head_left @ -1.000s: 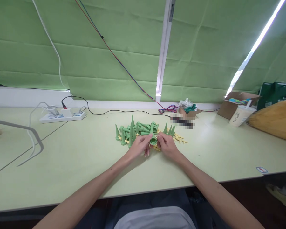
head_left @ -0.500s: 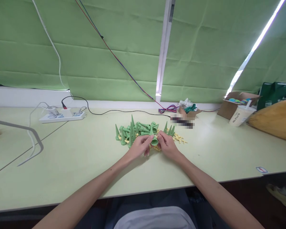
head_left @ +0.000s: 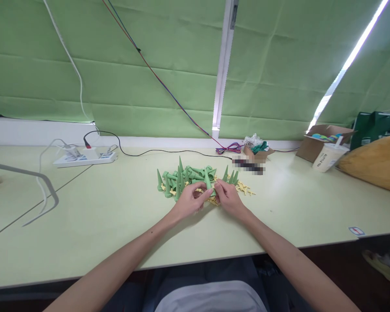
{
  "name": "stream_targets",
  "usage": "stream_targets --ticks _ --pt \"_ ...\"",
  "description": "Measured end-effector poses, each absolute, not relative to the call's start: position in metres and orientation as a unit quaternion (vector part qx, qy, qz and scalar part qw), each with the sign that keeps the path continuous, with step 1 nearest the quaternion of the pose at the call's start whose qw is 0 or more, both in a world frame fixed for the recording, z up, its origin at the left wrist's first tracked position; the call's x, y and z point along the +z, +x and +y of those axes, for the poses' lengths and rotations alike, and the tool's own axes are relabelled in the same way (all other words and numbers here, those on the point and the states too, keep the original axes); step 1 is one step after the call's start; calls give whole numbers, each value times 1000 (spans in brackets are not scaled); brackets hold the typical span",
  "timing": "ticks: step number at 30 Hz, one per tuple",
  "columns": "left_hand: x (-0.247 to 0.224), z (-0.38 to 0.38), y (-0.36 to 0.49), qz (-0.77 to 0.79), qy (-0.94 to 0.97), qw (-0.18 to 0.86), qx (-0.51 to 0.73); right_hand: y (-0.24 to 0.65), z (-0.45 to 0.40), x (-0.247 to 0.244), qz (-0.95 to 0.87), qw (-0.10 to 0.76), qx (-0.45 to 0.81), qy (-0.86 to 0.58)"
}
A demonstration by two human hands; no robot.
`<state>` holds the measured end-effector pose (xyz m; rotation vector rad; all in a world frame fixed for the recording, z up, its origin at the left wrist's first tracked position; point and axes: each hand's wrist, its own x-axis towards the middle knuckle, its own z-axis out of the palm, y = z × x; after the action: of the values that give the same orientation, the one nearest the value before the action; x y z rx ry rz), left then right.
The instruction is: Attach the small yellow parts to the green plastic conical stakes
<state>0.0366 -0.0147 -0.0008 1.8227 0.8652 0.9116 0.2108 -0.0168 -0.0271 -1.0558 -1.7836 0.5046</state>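
Observation:
Above the table, between my hands, a green plastic cone-shaped spike [head_left: 208, 179] points away from me, its narrow tip uppermost. My left hand [head_left: 191, 200] is closed on it, thumb laid along its wide end. My right hand [head_left: 228, 197] pinches at the right side of that same wide end; whether a small yellow part sits in its fingertips is hidden. Just beyond lies a heap of green spikes [head_left: 190, 174], several of them standing upright on the left. A few more upright spikes [head_left: 230, 177] are to the right, beside loose small yellow plastic pieces [head_left: 244, 188].
A white power strip [head_left: 86, 159] with plugs lies at the back left. Behind the heap runs a black cable [head_left: 162, 151]. Further right are a small open box [head_left: 258, 152], a cardboard box [head_left: 312, 145], a drink cup [head_left: 329, 157] and a yellow-brown bag [head_left: 373, 162].
The held spike has been turned: its open wide end faced me before and now tips downward. My left thumb has shifted onto that end. My right hand has barely moved.

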Motion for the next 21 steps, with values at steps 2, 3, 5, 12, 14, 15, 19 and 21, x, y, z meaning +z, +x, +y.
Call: stream_targets --ticks 2,3,5,12,14,15,19,21 --pt "-1 -15 37 354 734 447 369 211 -17 -26 -735 482 197 -434" --pt "-1 -14 37 355 735 444 370 211 -17 -26 -735 483 194 -434" --pt "-1 -14 37 359 737 437 370 211 -17 -26 -735 484 192 -433" --pt "-2 -16 38 367 739 424 375 210 -18 -24 -728 491 182 -444" --pt "-3 -16 38 367 742 426 365 209 -18 -23 -725 493 174 -449" --pt "-4 -16 38 366 745 426 360 209 -19 -22 -723 494 172 -451" --pt "-6 -15 38 366 760 405 351 208 -18 -23 -719 497 175 -452" --pt "-6 -15 39 373 764 390 354 208 -18 -23 -717 500 178 -451"
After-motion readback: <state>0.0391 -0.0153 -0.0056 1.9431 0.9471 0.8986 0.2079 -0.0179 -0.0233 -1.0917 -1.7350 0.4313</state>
